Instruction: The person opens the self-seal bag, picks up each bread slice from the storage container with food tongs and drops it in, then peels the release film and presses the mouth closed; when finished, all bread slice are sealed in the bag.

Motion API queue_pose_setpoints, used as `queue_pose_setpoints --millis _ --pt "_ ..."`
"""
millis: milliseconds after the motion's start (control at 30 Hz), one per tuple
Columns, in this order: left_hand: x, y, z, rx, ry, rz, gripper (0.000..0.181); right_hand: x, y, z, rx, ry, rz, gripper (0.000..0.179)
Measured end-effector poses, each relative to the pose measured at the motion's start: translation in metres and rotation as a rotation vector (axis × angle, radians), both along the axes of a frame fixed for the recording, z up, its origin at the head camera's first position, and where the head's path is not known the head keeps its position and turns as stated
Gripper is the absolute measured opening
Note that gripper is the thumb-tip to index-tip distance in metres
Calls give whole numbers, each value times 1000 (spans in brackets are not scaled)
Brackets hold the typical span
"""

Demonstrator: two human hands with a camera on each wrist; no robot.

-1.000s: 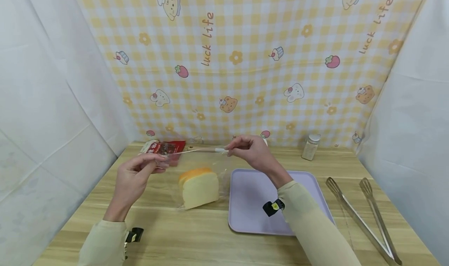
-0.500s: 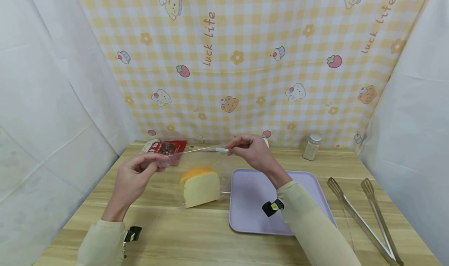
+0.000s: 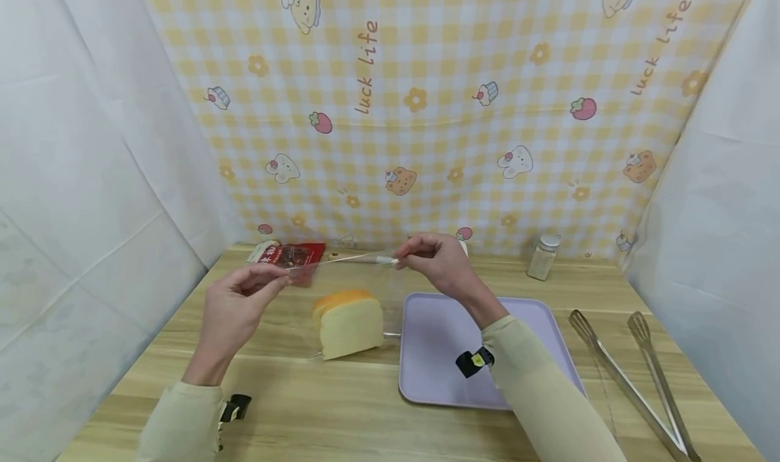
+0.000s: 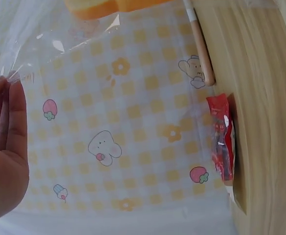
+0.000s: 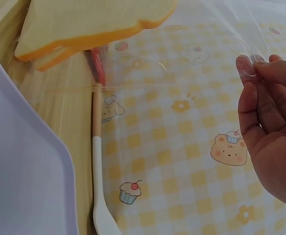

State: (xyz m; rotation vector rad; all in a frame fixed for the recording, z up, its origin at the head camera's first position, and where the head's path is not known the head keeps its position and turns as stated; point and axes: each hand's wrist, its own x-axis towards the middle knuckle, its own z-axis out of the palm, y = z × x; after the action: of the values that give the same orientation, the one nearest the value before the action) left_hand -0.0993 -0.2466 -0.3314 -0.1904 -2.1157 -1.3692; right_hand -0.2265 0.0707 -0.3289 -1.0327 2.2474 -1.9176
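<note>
Between the two hands a clear plastic bag is stretched by its top edge. Two bread slices with an orange-brown crust stand one behind the other inside it, low in the bag. My left hand pinches the bag's top left corner between thumb and fingertips. At the other end, my right hand pinches the top right corner, held slightly higher. Close up in the right wrist view, the film is gathered between the right thumb and fingers. The bread's crust shows at the top of the left wrist view.
Right of the bread lies a lilac tray, partly under the right forearm. Metal tongs lie farther right. At the back are a red food packet, a utensil with a wooden handle and white head, and a spice jar.
The left fingers have drawn closer together on the bag's corner, with less film bunched at their tips. The right hand keeps its pinch. The bread has hardly moved.
</note>
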Motion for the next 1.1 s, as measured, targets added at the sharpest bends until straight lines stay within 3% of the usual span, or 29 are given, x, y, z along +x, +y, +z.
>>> queue_pose_setpoints --millis 200,367,467,600,700,767,833,933,1000,1100 --pt "-3 1 1 34 0 18 29 2 -1 0 -45 7 19 11" --pt "-5 -3 2 35 -101 -67 47 3 0 -1 -60 6 25 24" --pt "-7 -4 1 -3 -161 -118 44 4 1 0 -42 10 22 28" --pt "-7 -2 -2 -60 -187 -108 33 5 1 4 27 57 -12 29" --pt "-7 1 -3 -78 -190 -77 30 10 -3 15 145 194 -68 34" --pt "-7 2 -2 -84 -188 -66 29 15 -12 26 249 342 -91 37" --pt "-8 3 -2 -90 -183 -60 28 21 -26 38 376 495 -96 38" --pt "-9 4 -1 -90 -179 -66 27 30 -55 55 616 630 -79 35" --pt "-8 5 0 -90 -177 -76 26 36 -75 64 770 634 -46 35" --pt "-8 6 1 -85 -176 -91 25 39 -100 74 936 574 10 33"
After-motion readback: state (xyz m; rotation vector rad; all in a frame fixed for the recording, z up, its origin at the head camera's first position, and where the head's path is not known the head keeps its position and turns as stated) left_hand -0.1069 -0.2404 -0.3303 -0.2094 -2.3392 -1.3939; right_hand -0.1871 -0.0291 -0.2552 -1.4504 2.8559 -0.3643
